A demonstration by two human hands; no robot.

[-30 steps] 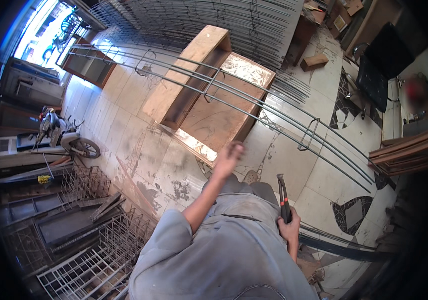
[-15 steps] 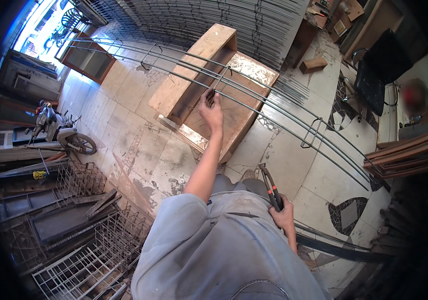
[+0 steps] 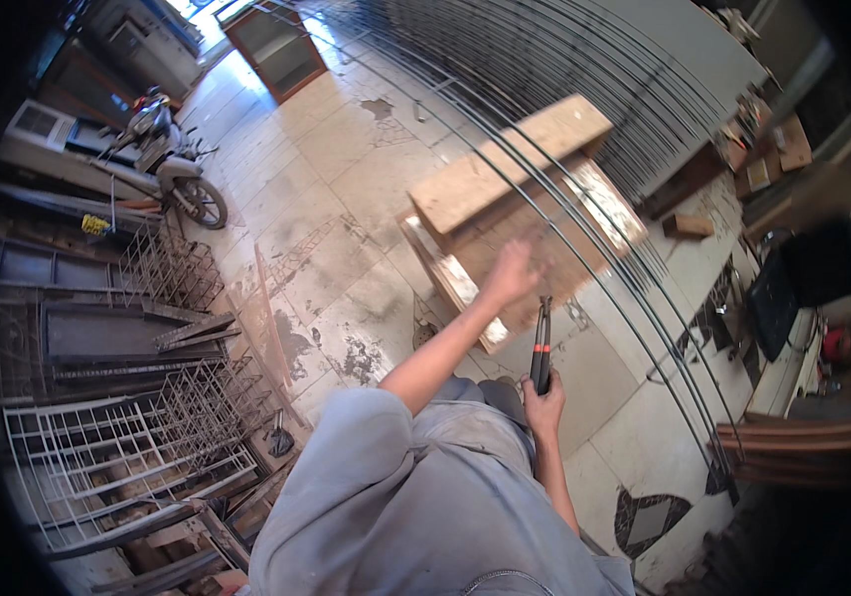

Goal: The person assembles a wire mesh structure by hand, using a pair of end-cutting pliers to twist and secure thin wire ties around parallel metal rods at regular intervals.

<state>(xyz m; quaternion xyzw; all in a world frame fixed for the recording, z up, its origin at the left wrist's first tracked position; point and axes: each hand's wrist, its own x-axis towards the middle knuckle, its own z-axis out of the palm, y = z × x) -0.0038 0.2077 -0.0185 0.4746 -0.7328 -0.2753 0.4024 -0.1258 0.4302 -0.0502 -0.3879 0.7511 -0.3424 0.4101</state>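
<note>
In my right hand [image 3: 544,399] are black-handled pincers [image 3: 541,360] with orange bands, their jaws pointing away from me. My left hand [image 3: 513,275] is above the near side of the wooden box [image 3: 505,189], close to the pincers' jaws. Motion smears its fingers, so whether it holds anything is unclear. Long steel rods [image 3: 584,224] run across the box in a bundle, beyond my left hand and apart from it. A thin wire stirrup [image 3: 682,360] shows faintly around the rods at right.
Many more rods [image 3: 544,70] lie behind the box. A motorcycle [image 3: 172,164] and a glass-fronted cabinet [image 3: 281,55] stand farther left. Metal grilles [image 3: 97,467] are stacked at near left. To the right are a black chair [image 3: 793,283] and wooden boards [image 3: 803,442].
My left hand has come off the rods and back toward me, near the pincers. My right hand has raised the pincers, and the view has swung, shifting the box rightward.
</note>
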